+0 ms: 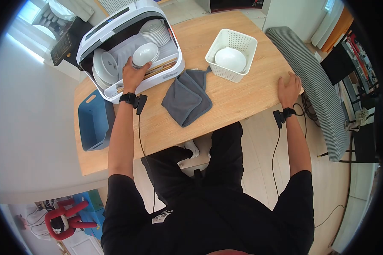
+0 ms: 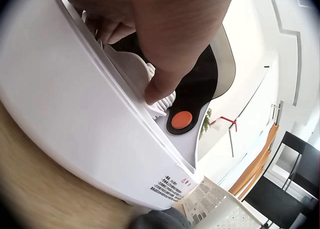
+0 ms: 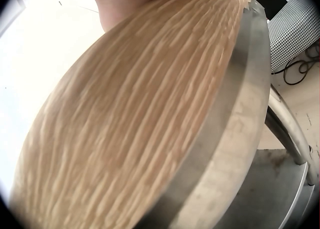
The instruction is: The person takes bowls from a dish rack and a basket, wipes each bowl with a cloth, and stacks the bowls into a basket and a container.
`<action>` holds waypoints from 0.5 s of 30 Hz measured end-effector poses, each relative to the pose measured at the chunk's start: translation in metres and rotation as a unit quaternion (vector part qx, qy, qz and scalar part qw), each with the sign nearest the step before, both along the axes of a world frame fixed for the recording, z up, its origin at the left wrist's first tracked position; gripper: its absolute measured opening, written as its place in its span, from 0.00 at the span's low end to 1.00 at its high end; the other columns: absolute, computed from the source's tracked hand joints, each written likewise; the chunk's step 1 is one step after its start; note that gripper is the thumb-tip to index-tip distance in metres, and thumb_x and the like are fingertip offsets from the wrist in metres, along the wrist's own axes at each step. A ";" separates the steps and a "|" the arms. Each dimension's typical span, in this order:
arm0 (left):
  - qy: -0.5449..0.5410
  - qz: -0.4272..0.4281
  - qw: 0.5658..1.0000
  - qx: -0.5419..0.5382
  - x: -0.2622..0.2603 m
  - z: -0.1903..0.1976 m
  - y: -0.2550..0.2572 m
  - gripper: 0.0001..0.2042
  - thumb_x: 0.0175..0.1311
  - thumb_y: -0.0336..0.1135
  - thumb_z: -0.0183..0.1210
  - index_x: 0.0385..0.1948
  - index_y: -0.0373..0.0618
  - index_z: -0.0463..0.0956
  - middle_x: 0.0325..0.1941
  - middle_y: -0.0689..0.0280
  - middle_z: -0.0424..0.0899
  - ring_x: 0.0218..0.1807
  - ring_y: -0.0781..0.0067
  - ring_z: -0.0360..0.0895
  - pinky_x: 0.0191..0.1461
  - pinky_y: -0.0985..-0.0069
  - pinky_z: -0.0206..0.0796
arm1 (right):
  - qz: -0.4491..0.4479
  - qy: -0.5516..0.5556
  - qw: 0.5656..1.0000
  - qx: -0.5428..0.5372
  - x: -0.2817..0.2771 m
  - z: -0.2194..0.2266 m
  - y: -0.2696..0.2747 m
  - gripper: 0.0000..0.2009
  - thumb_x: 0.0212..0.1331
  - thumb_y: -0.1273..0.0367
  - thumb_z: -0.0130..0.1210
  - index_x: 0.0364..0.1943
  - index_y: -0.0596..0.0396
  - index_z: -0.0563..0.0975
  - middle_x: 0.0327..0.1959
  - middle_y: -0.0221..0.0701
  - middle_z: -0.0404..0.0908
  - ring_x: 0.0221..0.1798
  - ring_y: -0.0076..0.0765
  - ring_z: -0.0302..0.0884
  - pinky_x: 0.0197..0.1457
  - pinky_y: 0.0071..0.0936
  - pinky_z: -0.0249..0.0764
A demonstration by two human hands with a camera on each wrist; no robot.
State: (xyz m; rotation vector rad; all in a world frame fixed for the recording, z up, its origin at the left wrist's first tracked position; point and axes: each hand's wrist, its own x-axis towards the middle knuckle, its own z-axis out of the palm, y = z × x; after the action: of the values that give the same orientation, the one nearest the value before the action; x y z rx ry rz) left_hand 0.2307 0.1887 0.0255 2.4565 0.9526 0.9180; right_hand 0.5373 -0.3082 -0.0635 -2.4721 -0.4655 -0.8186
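My left hand [image 1: 134, 75] reaches into the white dish dryer [image 1: 172, 76] and grips a small white bowl [image 1: 146, 53] near its front rim. In the left wrist view the thumb of the left hand [image 2: 165, 34] lies on the outside of the bowl [image 2: 131, 69]; the other fingers are partly hidden. Stacked small plates [image 1: 154, 32] stand behind, larger plates [image 1: 104, 67] to the left, and wooden chopsticks [image 1: 161, 68] along the front. My right hand [image 1: 289, 90] rests on the table's right edge, fingers relaxed and holding nothing.
A white perforated basket [image 1: 232, 39] holding a white bowl [image 1: 230, 60] stands right of the dryer. A folded grey cloth [image 1: 187, 97] lies between them, nearer the front edge. At the left is a blue bin [image 1: 93, 123]. A checkered bench [image 1: 315, 85] borders the table's right side.
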 end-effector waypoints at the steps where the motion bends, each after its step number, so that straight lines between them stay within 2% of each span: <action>1: -0.002 0.016 0.998 0.053 0.002 0.002 -0.003 0.44 0.47 0.55 0.74 0.59 0.25 0.73 0.60 0.38 0.78 0.63 0.42 0.74 0.70 0.58 0.63 | -0.001 -0.004 1.000 -0.001 0.000 0.000 0.000 0.26 0.59 0.59 0.62 0.60 0.58 0.75 0.63 0.50 0.73 0.72 0.59 0.62 0.76 0.53 0.56; 2: 0.002 0.011 0.999 0.053 0.003 0.002 -0.008 0.44 0.47 0.55 0.74 0.59 0.25 0.73 0.60 0.38 0.78 0.63 0.42 0.74 0.70 0.58 0.63 | -0.006 0.000 1.000 -0.001 0.000 -0.002 0.000 0.26 0.59 0.59 0.62 0.60 0.58 0.75 0.63 0.50 0.73 0.72 0.59 0.62 0.76 0.53 0.56; 4: -0.075 0.021 0.980 0.182 0.007 0.010 -0.026 0.37 0.49 0.49 0.75 0.57 0.30 0.75 0.57 0.42 0.80 0.60 0.45 0.75 0.68 0.57 0.65 | 0.004 -0.024 1.000 0.000 0.004 -0.004 0.000 0.25 0.58 0.60 0.63 0.57 0.58 0.75 0.62 0.49 0.74 0.71 0.60 0.63 0.75 0.53 0.57; 5: -0.103 -0.018 0.975 0.196 0.011 0.020 -0.044 0.29 0.54 0.43 0.73 0.56 0.35 0.77 0.55 0.47 0.81 0.59 0.50 0.77 0.66 0.58 0.66 | -0.003 -0.022 1.000 0.000 0.003 -0.003 0.000 0.25 0.58 0.60 0.63 0.57 0.58 0.75 0.62 0.49 0.74 0.71 0.60 0.63 0.75 0.53 0.57; 6: -0.103 -0.025 0.975 0.196 0.019 0.030 -0.064 0.29 0.54 0.43 0.73 0.56 0.35 0.77 0.55 0.47 0.81 0.59 0.50 0.77 0.66 0.58 0.66 | -0.011 0.005 1.000 -0.011 0.002 -0.001 0.001 0.25 0.59 0.59 0.61 0.59 0.57 0.75 0.64 0.47 0.73 0.73 0.56 0.61 0.77 0.49 0.57; 7: -0.118 -0.116 0.979 0.121 0.027 0.041 -0.085 0.27 0.55 0.41 0.72 0.55 0.36 0.78 0.55 0.49 0.81 0.59 0.51 0.76 0.65 0.58 0.66 | -0.018 0.031 0.999 -0.021 0.001 0.001 0.002 0.26 0.60 0.59 0.60 0.60 0.57 0.75 0.66 0.44 0.72 0.74 0.51 0.59 0.78 0.46 0.56; 8: -0.130 -0.203 0.969 0.044 0.037 0.048 -0.105 0.24 0.57 0.40 0.71 0.54 0.37 0.79 0.55 0.51 0.82 0.60 0.53 0.75 0.65 0.58 0.66 | -0.022 0.033 0.999 -0.021 -0.001 0.004 0.002 0.26 0.60 0.59 0.60 0.60 0.57 0.75 0.66 0.44 0.72 0.74 0.51 0.59 0.78 0.46 0.56; 11: -0.046 -0.349 0.933 0.077 0.067 0.055 -0.155 0.24 0.60 0.45 0.70 0.53 0.38 0.80 0.55 0.51 0.83 0.58 0.51 0.77 0.65 0.59 0.66 | -0.005 0.060 0.998 -0.002 -0.005 0.010 0.002 0.25 0.59 0.60 0.60 0.59 0.57 0.75 0.65 0.43 0.72 0.74 0.50 0.60 0.77 0.45 0.57; 12: -0.022 -0.398 0.913 0.083 0.078 0.057 -0.168 0.26 0.60 0.48 0.69 0.53 0.37 0.81 0.54 0.50 0.84 0.57 0.49 0.78 0.66 0.59 0.65 | 0.008 0.019 1.000 0.017 -0.004 0.006 0.002 0.25 0.57 0.61 0.61 0.57 0.57 0.75 0.62 0.46 0.73 0.71 0.55 0.62 0.75 0.48 0.58; 13: -0.025 -0.400 0.912 0.085 0.087 0.055 -0.178 0.26 0.60 0.48 0.69 0.53 0.37 0.81 0.54 0.50 0.84 0.57 0.49 0.78 0.66 0.59 0.65 | 0.021 -0.023 0.999 0.035 -0.003 0.003 0.002 0.24 0.54 0.62 0.63 0.55 0.58 0.76 0.59 0.50 0.74 0.68 0.61 0.65 0.74 0.51 0.58; 15: 0.064 -0.411 0.903 0.109 0.104 0.048 -0.194 0.29 0.62 0.54 0.66 0.56 0.40 0.80 0.59 0.51 0.82 0.62 0.50 0.76 0.70 0.58 0.62 | 0.019 -0.019 0.999 0.039 -0.004 0.003 0.002 0.24 0.54 0.63 0.62 0.55 0.58 0.76 0.60 0.50 0.73 0.68 0.61 0.64 0.74 0.51 0.58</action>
State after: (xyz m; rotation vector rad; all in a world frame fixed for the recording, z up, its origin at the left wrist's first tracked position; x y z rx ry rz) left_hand 0.3342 -0.0054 0.0731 2.7217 -0.2164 0.5724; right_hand 0.5331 -0.3058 -0.0602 -2.3722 -0.4825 -0.8541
